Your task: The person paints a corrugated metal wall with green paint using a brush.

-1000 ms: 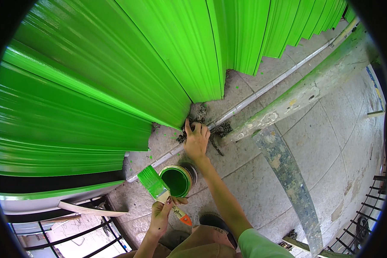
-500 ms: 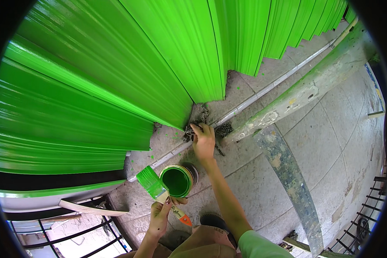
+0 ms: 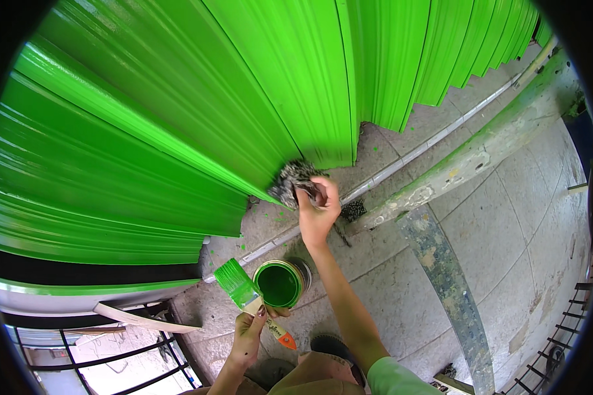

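Observation:
My left hand [image 3: 246,336] grips a wide paintbrush [image 3: 239,284] by its pale, orange-tipped handle, the bristles coated in green. Beside the brush, a round can [image 3: 278,284] holds green paint, and some fingers of that hand lie by its near rim. Between the fingertips of my right hand [image 3: 319,216] is a bunched black-and-white patterned rag [image 3: 290,183], blurred by motion. The rag is against the lower edge of a folded green metal shutter [image 3: 217,118]. Whether it touches the paint there I cannot tell.
A metal floor track [image 3: 402,161] runs beside the shutter, with green drips around it. To the right lie a stained, pale pole [image 3: 468,155] and a paint-spotted flat strip [image 3: 441,283] on the tiled floor [image 3: 527,250]. Black bars [image 3: 112,359] stand at lower left.
My right hand has lifted the rag from the floor by the track up to the shutter's lower edge. The left hand still holds the brush by the can. The view has shifted slightly.

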The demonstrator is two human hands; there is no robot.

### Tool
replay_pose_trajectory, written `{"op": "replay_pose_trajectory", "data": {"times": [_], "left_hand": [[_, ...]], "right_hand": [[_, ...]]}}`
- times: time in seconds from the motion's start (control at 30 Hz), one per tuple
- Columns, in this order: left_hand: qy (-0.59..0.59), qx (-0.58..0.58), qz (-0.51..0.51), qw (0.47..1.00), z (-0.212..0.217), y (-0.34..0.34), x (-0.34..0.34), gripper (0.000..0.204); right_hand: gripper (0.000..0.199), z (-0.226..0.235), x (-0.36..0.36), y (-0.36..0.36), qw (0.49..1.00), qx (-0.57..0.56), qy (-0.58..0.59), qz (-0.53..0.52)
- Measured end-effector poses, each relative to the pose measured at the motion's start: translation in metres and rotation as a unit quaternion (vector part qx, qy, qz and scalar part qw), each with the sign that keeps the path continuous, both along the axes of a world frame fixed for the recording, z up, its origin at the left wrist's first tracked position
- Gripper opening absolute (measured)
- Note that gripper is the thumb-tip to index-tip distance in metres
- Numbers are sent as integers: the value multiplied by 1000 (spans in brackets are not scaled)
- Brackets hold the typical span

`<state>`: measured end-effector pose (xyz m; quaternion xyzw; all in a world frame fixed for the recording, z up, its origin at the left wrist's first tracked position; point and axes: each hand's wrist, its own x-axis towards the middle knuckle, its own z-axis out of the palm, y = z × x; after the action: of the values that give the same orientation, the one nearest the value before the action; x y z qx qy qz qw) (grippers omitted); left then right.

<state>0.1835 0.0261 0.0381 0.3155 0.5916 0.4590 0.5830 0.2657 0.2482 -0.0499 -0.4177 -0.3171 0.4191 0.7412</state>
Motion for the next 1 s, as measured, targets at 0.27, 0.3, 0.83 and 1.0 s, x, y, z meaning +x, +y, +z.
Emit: {"op": "replay_pose_trajectory", "data": {"times": [0.27, 0.3, 0.83, 1.0], "left_hand": [[-4, 5, -5, 1000, 4, 5, 5, 24], [-4, 8, -4, 1000, 3, 5, 6, 24], [18, 36, 33, 999, -12, 8, 28, 28], [-49, -2, 53, 997, 7, 26, 61, 32]], "right_hand": [[28, 20, -4, 10, 980, 132, -145, 22], [26, -3, 9, 6, 981, 69, -179, 34], [44, 60, 141, -162, 841, -110, -345, 403], [43, 56, 108, -184, 870, -133, -85, 467]]}}
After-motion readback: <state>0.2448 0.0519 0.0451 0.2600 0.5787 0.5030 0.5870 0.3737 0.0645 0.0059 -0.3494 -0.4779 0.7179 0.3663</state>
